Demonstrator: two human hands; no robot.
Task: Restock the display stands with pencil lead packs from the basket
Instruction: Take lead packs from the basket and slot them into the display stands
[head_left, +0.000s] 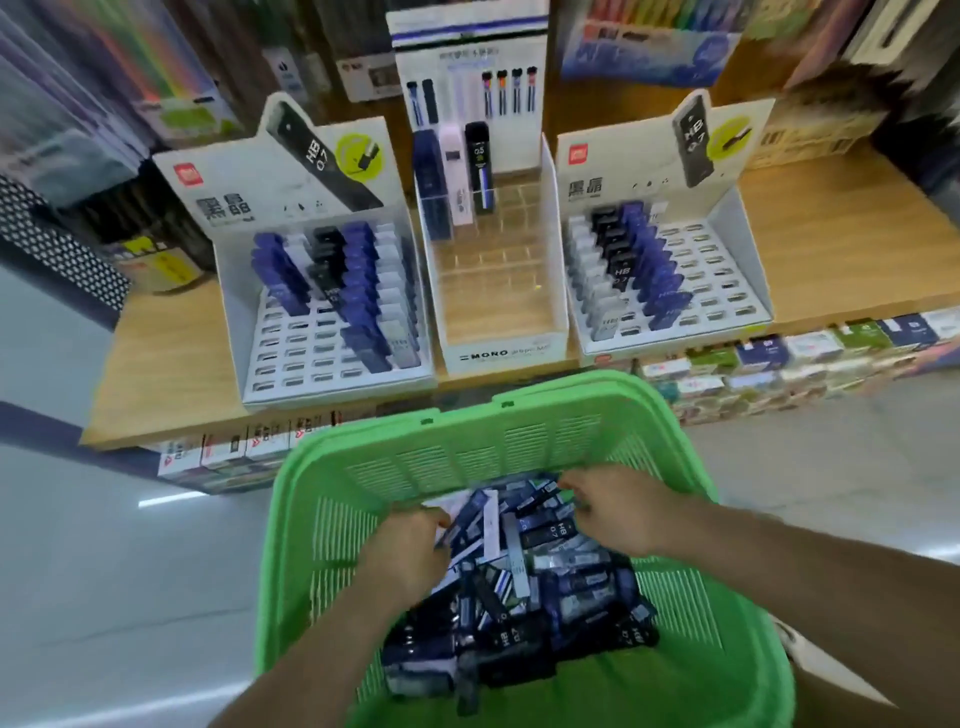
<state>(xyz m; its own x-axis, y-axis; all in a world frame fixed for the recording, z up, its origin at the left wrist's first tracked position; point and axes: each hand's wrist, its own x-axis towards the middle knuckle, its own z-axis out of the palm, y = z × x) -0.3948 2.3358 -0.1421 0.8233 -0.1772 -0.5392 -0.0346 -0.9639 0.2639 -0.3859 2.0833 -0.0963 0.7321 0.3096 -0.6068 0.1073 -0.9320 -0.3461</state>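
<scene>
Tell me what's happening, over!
Left hand, right hand down in green plastic basket. Dark pencil lead packs heaped; grip unclear. White cardboard display stands part-filled. Nothing blocking.

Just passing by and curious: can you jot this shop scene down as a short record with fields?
Basket: green basket, holding a pile of pencil lead packs
Hands: left hand and right hand both in the pile; grip on any pack unclear
Left stand: partly filled, front-left slots bare
Middle stand: nearly bare, three packs at the back
Right stand: left rows filled, right slots bare
</scene>
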